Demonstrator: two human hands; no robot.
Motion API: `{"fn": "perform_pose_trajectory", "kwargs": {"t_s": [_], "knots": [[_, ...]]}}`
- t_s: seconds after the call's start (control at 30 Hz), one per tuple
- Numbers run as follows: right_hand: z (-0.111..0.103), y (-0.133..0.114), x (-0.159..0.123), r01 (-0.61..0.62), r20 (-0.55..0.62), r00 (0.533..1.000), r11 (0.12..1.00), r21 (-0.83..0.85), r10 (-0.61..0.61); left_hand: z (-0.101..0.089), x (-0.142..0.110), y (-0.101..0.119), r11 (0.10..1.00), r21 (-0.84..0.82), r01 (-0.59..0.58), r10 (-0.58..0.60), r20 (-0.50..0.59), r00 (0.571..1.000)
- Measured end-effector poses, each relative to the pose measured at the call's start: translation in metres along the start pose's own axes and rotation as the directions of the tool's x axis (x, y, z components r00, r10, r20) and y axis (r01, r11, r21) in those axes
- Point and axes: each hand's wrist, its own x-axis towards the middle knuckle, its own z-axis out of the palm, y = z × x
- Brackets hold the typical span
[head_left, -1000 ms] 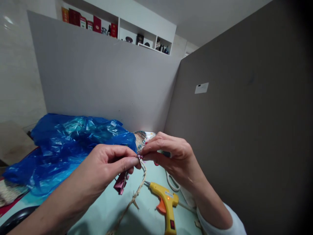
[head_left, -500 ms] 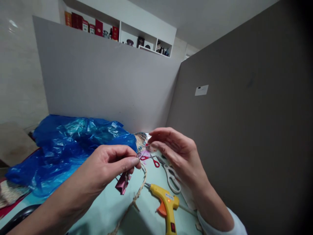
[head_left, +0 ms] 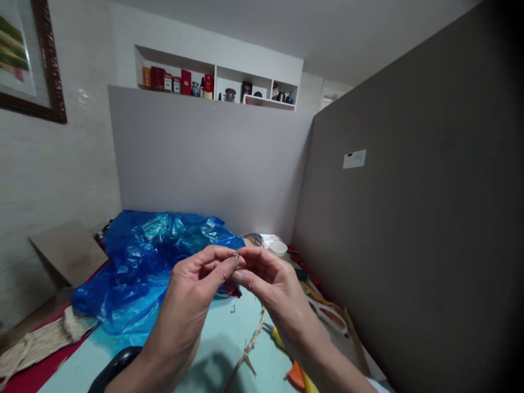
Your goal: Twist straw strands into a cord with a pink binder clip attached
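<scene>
My left hand [head_left: 190, 297] and my right hand [head_left: 272, 284] meet in front of me, thumbs and fingertips pinched together. Between the left fingertips a small dark wire-like piece [head_left: 235, 254] shows; what the right fingertips pinch is hidden. Just under the hands a dark pink clip [head_left: 234, 290] peeks out, mostly covered. A braided straw-coloured cord [head_left: 252, 341] rises from the table and passes behind my right hand; its upper end is hidden. Below the hands, a small dark hook-shaped piece [head_left: 233, 309] appears against the pale table [head_left: 180, 355].
A yellow glue gun [head_left: 310, 383] with an orange trigger lies partly behind my right forearm. White-handled scissors [head_left: 333, 316] are to the right. Blue plastic [head_left: 135, 273] is heaped at left, a woven piece [head_left: 36, 344] beyond it. A white bowl [head_left: 278, 249] stands at the back.
My right hand has come down to meet my left at the fingertips. The pink clip that hung below my left hand is now mostly covered. The view has tilted up and turned left.
</scene>
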Motion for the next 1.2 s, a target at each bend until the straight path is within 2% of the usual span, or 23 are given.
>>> {"fn": "perform_pose_trajectory", "kwargs": {"t_s": [0.13,0.37,0.47,0.63,0.83,0.93,1.03,1.2], "knots": [[0.0,0.006,0.002,-0.05,-0.006,0.999,0.998,0.046,0.051,0.003,0.0,-0.002,0.989,-0.122,0.082,-0.084,-0.015,0.996],[0.002,0.008,-0.004,-0.095,0.07,0.994,0.987,0.13,0.086,-0.003,0.001,0.005,0.968,-0.171,0.186,-0.197,-0.054,0.979],[0.002,0.013,-0.005,-0.149,0.1,0.986,0.968,0.203,0.131,-0.003,0.0,0.005,0.946,-0.215,0.244,-0.25,-0.002,0.968],[-0.003,0.021,-0.002,-0.169,0.06,0.985,0.956,0.238,0.159,-0.003,0.004,-0.005,0.899,-0.307,0.312,-0.31,0.056,0.949],[-0.016,0.025,0.001,-0.21,0.176,0.969,0.95,0.233,0.171,-0.005,0.008,-0.012,0.907,-0.276,0.319,-0.311,0.073,0.947],[-0.02,0.026,0.001,-0.223,0.19,0.965,0.942,0.25,0.179,-0.004,0.008,-0.011,0.914,-0.245,0.322,-0.311,0.084,0.947],[-0.022,0.026,0.002,-0.231,0.161,0.968,0.935,0.267,0.193,-0.002,0.008,-0.012,0.935,-0.206,0.287,-0.28,0.064,0.958],[-0.022,0.021,0.0,-0.231,0.037,0.973,0.936,0.266,0.229,0.001,0.004,-0.012,0.967,-0.105,0.234,-0.233,0.026,0.972]]}}
